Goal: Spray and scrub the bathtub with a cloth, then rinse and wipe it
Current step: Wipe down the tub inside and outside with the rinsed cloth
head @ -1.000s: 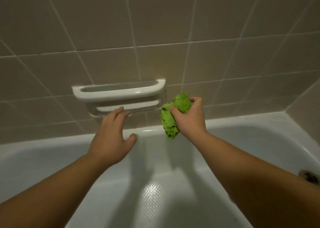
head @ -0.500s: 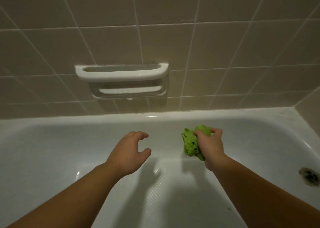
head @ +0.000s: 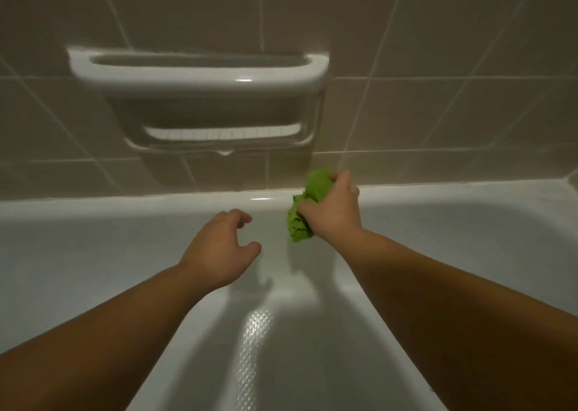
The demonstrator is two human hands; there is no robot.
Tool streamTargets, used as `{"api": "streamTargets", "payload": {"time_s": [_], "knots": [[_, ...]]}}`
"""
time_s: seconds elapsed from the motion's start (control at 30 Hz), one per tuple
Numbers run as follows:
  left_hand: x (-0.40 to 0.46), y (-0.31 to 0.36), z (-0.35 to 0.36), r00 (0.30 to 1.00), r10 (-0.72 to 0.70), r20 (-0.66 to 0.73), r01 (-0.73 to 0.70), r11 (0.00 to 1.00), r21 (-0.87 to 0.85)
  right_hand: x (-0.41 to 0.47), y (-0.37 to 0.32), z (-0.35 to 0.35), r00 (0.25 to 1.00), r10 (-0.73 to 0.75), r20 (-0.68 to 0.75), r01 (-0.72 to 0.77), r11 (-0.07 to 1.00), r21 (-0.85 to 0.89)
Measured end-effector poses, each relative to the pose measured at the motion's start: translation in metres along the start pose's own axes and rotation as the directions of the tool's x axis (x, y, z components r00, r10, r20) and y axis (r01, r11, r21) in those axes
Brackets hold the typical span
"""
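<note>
A white bathtub [head: 109, 241] fills the lower half of the view, its far rim running along the tiled wall. My right hand [head: 333, 210] grips a bunched green cloth [head: 309, 210] and holds it against the far inner wall, just under the rim. My left hand [head: 219, 251] hovers over the tub's far wall to the left of the cloth, fingers loosely curled and holding nothing. Both forearms reach in from the bottom edge.
A white ceramic soap dish with a grab bar [head: 200, 76] juts from the beige tiled wall [head: 438, 66] above the tub's far rim. The tub floor has a dimpled anti-slip patch [head: 250, 348].
My right hand has carried the cloth back up the far wall to the rim. The view has moved closer to the wall, and the drain at the right has left the frame.
</note>
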State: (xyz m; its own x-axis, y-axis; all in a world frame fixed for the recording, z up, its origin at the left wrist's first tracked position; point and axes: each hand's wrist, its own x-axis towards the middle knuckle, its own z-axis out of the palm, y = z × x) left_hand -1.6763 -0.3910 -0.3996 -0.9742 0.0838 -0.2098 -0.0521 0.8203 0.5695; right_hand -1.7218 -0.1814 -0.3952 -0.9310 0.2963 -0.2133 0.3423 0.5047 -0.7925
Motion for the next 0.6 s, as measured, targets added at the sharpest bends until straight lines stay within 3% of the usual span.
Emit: {"api": "streamTargets", "payload": {"time_s": [0.1,0.17,0.27,0.37,0.47,0.6], "knots": [[0.011,-0.009,0.018,0.998,-0.014,-0.054,0.015,1.0,0.007,0.021,0.012,0.037,0.946,-0.316,0.068,0.323,0.917,-0.233],[0.016,-0.012,0.029,0.998,-0.003,-0.057,0.005,0.999,0.036,0.033,0.03,0.051,0.896,-0.411,0.168,0.444,0.816,-0.371],[0.023,-0.01,0.041,0.998,0.018,-0.053,-0.015,0.997,0.074,0.05,0.057,0.043,0.855,-0.477,0.205,0.506,0.676,-0.536],[0.03,0.001,0.048,0.999,0.02,-0.031,-0.016,0.994,0.106,0.064,0.085,0.01,0.853,-0.502,0.143,0.462,0.6,-0.653],[0.039,0.012,0.051,1.0,0.02,-0.023,-0.017,0.991,0.129,0.074,0.115,-0.027,0.893,-0.45,0.028,0.346,0.645,-0.681],[0.052,0.021,0.054,0.999,0.044,-0.007,-0.042,0.982,0.182,0.07,0.126,-0.021,0.944,-0.288,-0.16,0.179,0.857,-0.484]]}}
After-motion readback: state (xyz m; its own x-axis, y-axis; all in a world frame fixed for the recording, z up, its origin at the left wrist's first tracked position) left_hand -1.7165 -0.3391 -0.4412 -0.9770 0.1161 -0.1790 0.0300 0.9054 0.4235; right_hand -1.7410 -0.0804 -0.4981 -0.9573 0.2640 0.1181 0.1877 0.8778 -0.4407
